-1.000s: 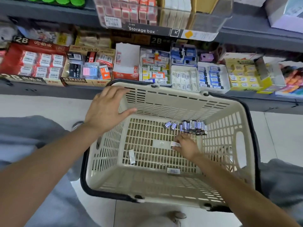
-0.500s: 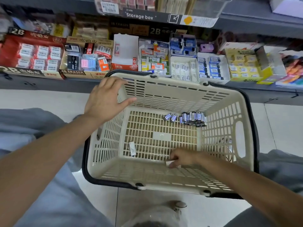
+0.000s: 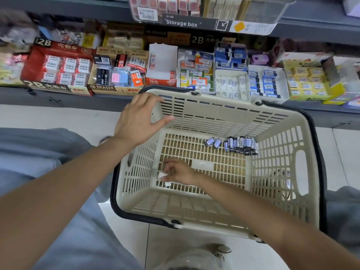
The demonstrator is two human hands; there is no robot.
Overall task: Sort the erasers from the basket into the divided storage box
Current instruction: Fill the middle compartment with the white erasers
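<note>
A beige slotted basket (image 3: 282, 168) stands on the floor below the shelves. My left hand (image 3: 136, 121) rests on its far left rim, fingers spread. My right hand (image 3: 178, 172) is down at the near left of the basket floor and pinches a small white eraser (image 3: 162, 175); another white eraser (image 3: 167, 184) lies just below it. A heap of several blue-and-black erasers (image 3: 241, 146) lies at the far right of the basket floor, with two loose ones (image 3: 213, 142) beside it. The clear divided storage box (image 3: 259, 14) sits on the upper shelf, partly filled with red and cream erasers.
The lower shelf (image 3: 58, 100) holds open cartons of erasers: a red 2B carton (image 3: 56, 71), a 4B carton (image 3: 116, 75), white and blue packs (image 3: 261, 82), a yellow carton (image 3: 305, 82). My knees flank the basket on the tiled floor.
My right hand has moved from the basket's far right, past the near wall, to the near left floor, carrying a white eraser. The left hand has stayed on the rim.
</note>
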